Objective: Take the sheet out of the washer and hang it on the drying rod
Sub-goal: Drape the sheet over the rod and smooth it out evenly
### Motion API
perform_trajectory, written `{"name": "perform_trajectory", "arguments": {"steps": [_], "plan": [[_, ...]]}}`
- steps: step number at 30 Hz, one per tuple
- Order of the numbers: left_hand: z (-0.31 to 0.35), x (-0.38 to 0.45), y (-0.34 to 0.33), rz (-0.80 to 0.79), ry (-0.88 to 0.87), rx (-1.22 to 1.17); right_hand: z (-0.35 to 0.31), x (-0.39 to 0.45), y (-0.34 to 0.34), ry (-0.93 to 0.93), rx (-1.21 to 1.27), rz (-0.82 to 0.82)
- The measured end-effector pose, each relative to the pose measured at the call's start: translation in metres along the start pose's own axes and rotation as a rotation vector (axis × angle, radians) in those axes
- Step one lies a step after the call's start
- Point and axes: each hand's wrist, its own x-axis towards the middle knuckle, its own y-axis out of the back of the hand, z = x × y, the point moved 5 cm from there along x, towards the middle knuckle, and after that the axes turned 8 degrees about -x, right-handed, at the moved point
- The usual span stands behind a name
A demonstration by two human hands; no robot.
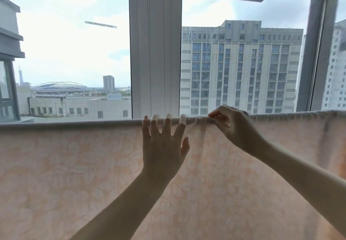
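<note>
While sheet [93, 164] hangs on rod: mostly done
L hand [164, 142]: flat, fingers spread, pressing fold
R hand [234, 125]: pinching bunched edge; tug it sideways to flatten

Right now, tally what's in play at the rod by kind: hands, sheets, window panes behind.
Hands: 2, the left hand spread flat on the fold, the right hand pinching it
Sheets: 1, the peach sheet draped over the rod
Window panes: 2, left pane, right pane
Total: 5
</note>
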Motion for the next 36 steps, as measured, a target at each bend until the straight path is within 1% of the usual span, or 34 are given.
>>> {"name": "perform_trajectory", "arguments": {"steps": [3,6,8,10,11,14,17,23,27,30,33,35,36], "plan": [[-0.001,0.000,0.001,-0.009,-0.005,0.017,-0.003,0.001,-0.001,0.014,0.024,0.003],[0.001,0.001,0.002,-0.035,0.007,0.034,-0.004,0.002,0.001,0.038,-0.068,0.035],[0.002,0.000,0.003,-0.046,0.008,0.046,0.007,0.004,0.010,-0.042,-0.088,0.101],[0.002,0.000,0.004,-0.045,-0.003,0.050,0.023,0.006,0.024,-0.134,-0.031,0.194],[0.002,0.000,0.004,-0.049,-0.005,0.051,0.028,0.006,0.027,-0.130,-0.030,0.201],[0.006,0.002,0.004,-0.063,0.025,0.060,0.033,-0.002,0.026,-0.035,-0.089,0.153],[0.016,0.004,0.004,-0.079,0.062,0.064,0.041,-0.014,0.024,0.026,-0.148,0.147],[0.051,0.010,-0.006,-0.093,0.011,0.071,0.056,-0.025,0.023,0.132,-0.169,0.022],[0.077,0.014,-0.015,-0.093,-0.001,0.052,0.058,-0.027,0.027,0.181,-0.184,0.011],[0.083,0.020,-0.017,-0.068,0.012,0.038,0.061,-0.024,0.027,0.180,-0.153,-0.009],[0.080,0.028,-0.016,-0.055,0.029,0.037,0.064,-0.011,0.032,0.077,0.019,-0.028],[0.078,0.028,-0.017,-0.059,0.023,0.051,0.067,0.003,0.033,-0.001,0.113,-0.104],[0.077,0.026,-0.017,-0.060,0.020,0.055,0.067,0.009,0.032,-0.004,0.105,-0.169]]}}
